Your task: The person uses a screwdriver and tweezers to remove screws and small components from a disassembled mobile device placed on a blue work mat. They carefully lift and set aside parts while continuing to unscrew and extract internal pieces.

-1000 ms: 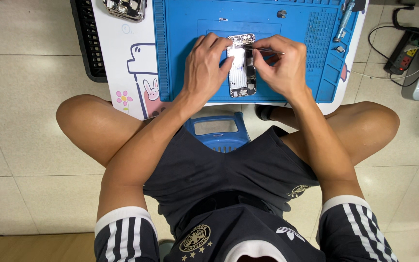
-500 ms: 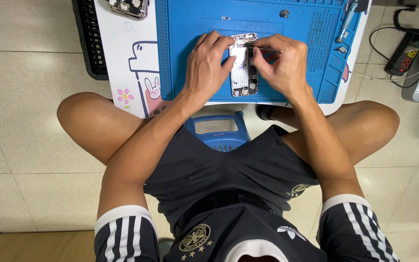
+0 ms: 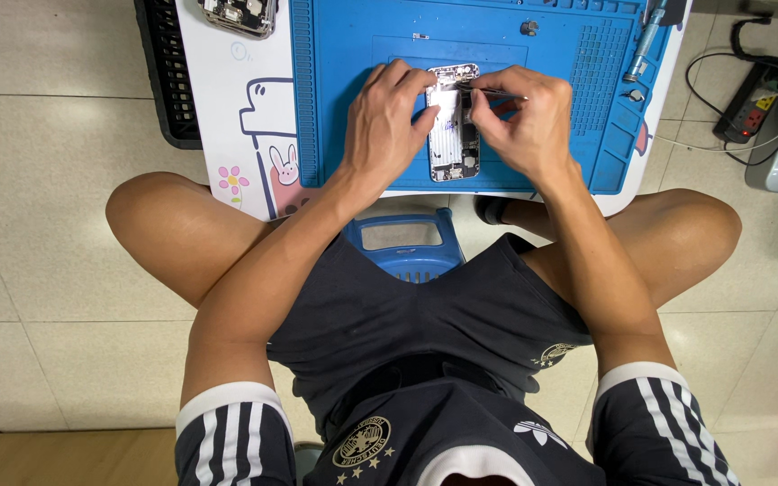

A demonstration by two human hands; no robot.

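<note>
An opened phone body (image 3: 454,135) lies face up on a blue work mat (image 3: 353,54) on a small white table. My left hand (image 3: 386,126) rests on the mat and holds the phone's left edge with fingers and thumb. My right hand (image 3: 522,121) sits at the phone's right side and pinches a thin metal tool (image 3: 497,92), probably tweezers, whose tip reaches into the phone's upper part. What the tip touches is too small to make out.
Another dismantled phone part (image 3: 238,14) lies at the table's far left. A blue-handled screwdriver (image 3: 643,40) rests at the mat's right end. A black rack (image 3: 166,76) stands left of the table, a power strip (image 3: 749,112) with cables lies on the floor right, a blue stool (image 3: 402,241) below.
Both hands stay on the phone. My right hand has shifted slightly, with the tool's tip working at the phone's upper part.
</note>
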